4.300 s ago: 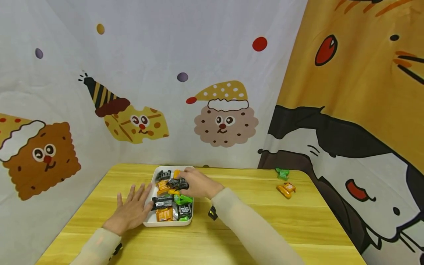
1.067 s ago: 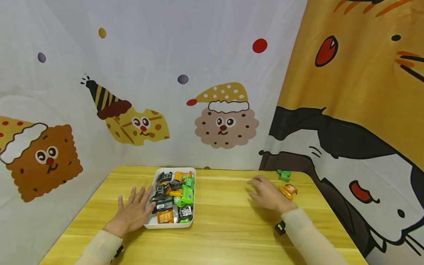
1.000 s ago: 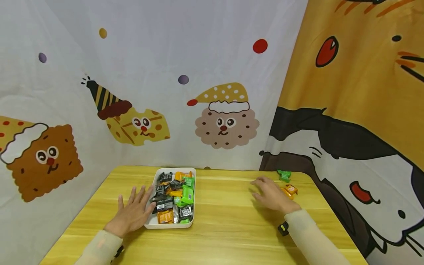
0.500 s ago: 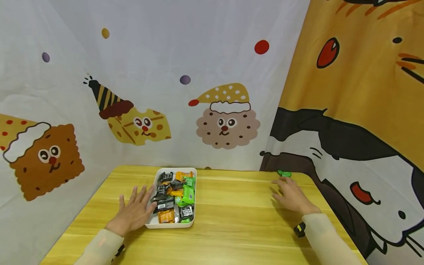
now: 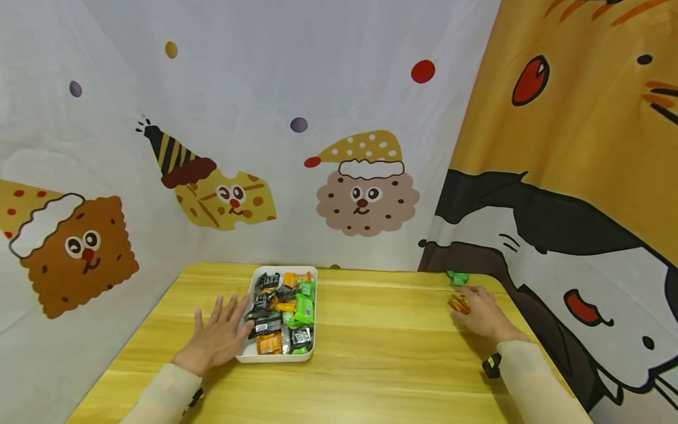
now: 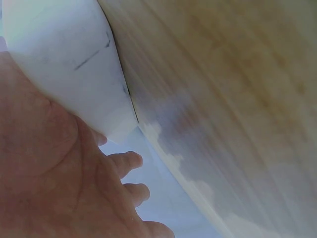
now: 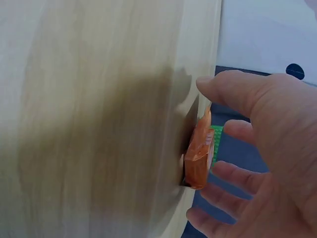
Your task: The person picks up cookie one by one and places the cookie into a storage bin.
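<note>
My left hand (image 5: 216, 338) lies with fingers spread against the left side of a white tray (image 5: 275, 358), touching its wall in the left wrist view. Inside the tray are several small wrapped snacks: black packets (image 5: 267, 323), orange packets (image 5: 269, 343) and green packets (image 5: 304, 308). At the table's far right my right hand (image 5: 486, 313) reaches over an orange wrapped snack (image 7: 198, 156). Thumb and fingers stand apart on either side of that snack, partly hiding it in the head view. Just beyond the fingertips sits a green wrapped snack (image 5: 458, 279).
The wooden table (image 5: 381, 335) stretches between tray and right hand. Behind it hangs a white cloth (image 5: 339, 70) printed with cartoon snacks. A second cloth (image 5: 561, 141) with cartoon animals hangs close along the right side.
My right hand has left the tray, where it was among the packets, and moved right to the orange snack. More green packets now show in the tray. My left hand has stayed beside it.
</note>
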### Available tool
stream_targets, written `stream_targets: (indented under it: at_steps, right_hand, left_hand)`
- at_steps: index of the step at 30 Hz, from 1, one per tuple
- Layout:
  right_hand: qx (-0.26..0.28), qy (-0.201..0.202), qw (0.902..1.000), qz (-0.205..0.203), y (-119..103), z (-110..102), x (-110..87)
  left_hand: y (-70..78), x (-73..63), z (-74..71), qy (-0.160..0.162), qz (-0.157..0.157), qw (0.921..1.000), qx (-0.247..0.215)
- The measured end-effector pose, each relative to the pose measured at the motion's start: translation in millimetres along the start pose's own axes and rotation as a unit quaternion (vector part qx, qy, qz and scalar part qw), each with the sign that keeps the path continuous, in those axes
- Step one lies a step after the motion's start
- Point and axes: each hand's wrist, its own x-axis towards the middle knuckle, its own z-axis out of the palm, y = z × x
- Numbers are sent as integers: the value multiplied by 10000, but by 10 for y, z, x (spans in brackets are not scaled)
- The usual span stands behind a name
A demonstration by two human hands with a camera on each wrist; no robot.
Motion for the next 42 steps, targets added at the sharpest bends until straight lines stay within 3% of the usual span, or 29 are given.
stream_targets:
  at_steps: [8,26,34,42]
  right_hand:
    - [33,-210,9996,160,71,11,57]
    - [-37,18,9999,-108,57,56,58]
    - [37,20,9998,-196,45,95,57]
    - [96,119,9993,-328,-42,112,45]
  left_hand:
    - [4,-5,-4,-29,-36,10000,45]
    - [30,8,-15,-110,-32,9999,37]
    - [-57,32,66,94,58,9999,-116]
    - [10,20,-5,-72,-43,9999,65]
